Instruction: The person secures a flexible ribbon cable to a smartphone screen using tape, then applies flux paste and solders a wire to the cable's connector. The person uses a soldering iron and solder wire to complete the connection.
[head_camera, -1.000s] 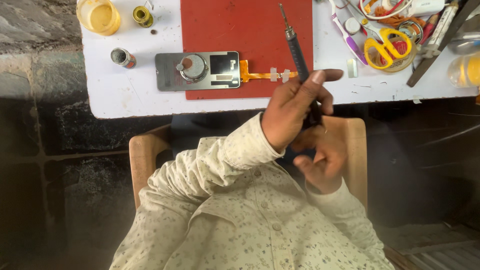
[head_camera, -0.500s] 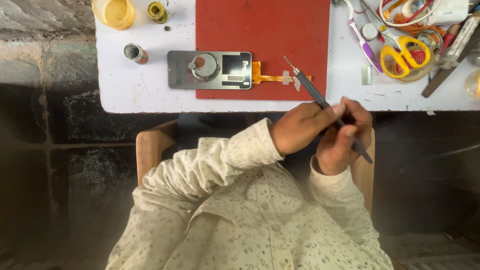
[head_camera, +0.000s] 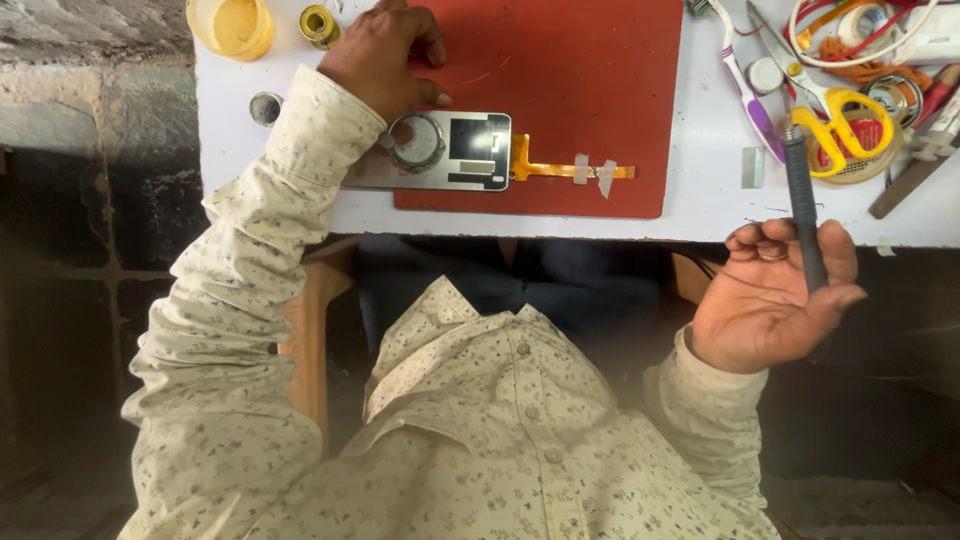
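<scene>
Your right hand (head_camera: 770, 295), at 4 o'clock and off the counter (head_camera: 720, 210) edge, had a loose grip: curled fingers around a dark pen-like tool (head_camera: 800, 200), tip at 12. Risk: with so slack a hold over open floor, it could slip and drop. Your left hand (head_camera: 385, 55), at 11 o'clock, pressed flat on the metal plate (head_camera: 470, 150), grasping nothing. A shove there could tear the taped orange ribbon (head_camera: 560, 170). The plate was grey and rectangular, with a round ring, on the red mat (head_camera: 580, 80).
</scene>
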